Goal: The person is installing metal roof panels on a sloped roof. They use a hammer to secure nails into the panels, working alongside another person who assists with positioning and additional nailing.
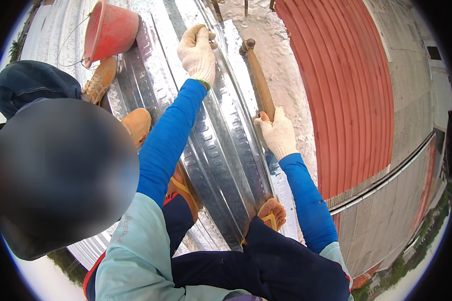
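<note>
My left hand (197, 52), in a cream knit glove, has its fingers curled above the galvanized ribbed metal sheet (221, 165); what they hold, if anything, is too small to make out. My right hand (277, 129), gloved the same way, grips the lower end of a wooden hammer handle (260, 85), with the dark head up near the sheet's edge. Both my forearms wear blue sleeves. My feet, in yellow flip-flops, rest on the metal, one of them (272, 214) beside the sheet's right edge.
At the upper left is a red bucket (110, 31) with a wire handle. A co-worker in dark trousers crouches at my left, orange shoes (135, 124) on the sheets. Right of me run a rough pale ledge (294, 95), red corrugated roofing (346, 90) and lower grey roofs (412, 100).
</note>
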Action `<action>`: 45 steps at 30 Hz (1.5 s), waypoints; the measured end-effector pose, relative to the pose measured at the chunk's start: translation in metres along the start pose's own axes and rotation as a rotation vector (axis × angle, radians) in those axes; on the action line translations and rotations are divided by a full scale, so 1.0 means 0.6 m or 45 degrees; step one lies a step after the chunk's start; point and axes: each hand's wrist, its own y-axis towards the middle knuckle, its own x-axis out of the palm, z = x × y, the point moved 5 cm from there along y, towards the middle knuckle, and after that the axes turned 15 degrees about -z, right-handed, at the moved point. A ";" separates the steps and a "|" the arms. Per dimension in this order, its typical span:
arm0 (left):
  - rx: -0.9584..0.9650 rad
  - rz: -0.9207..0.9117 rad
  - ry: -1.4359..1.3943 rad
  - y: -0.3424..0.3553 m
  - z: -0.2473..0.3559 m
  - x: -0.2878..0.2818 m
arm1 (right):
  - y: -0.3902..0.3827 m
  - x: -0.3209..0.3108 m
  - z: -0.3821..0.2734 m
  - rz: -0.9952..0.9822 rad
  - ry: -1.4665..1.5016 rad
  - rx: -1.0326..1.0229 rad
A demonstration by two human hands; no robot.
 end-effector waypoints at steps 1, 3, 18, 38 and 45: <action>-0.021 -0.025 0.003 -0.004 0.005 0.002 | 0.001 -0.001 0.001 -0.002 0.006 0.003; -0.084 -0.032 0.038 -0.010 0.010 0.002 | 0.001 -0.004 0.001 -0.012 0.015 0.016; -0.015 -0.074 0.248 0.020 -0.037 -0.005 | 0.004 -0.003 -0.003 -0.064 0.029 0.050; 0.479 -0.285 0.894 0.113 -0.087 0.019 | 0.001 -0.003 0.005 -0.075 0.091 0.079; 0.492 -0.334 0.888 0.114 -0.087 0.015 | 0.003 0.002 0.007 -0.099 0.073 0.100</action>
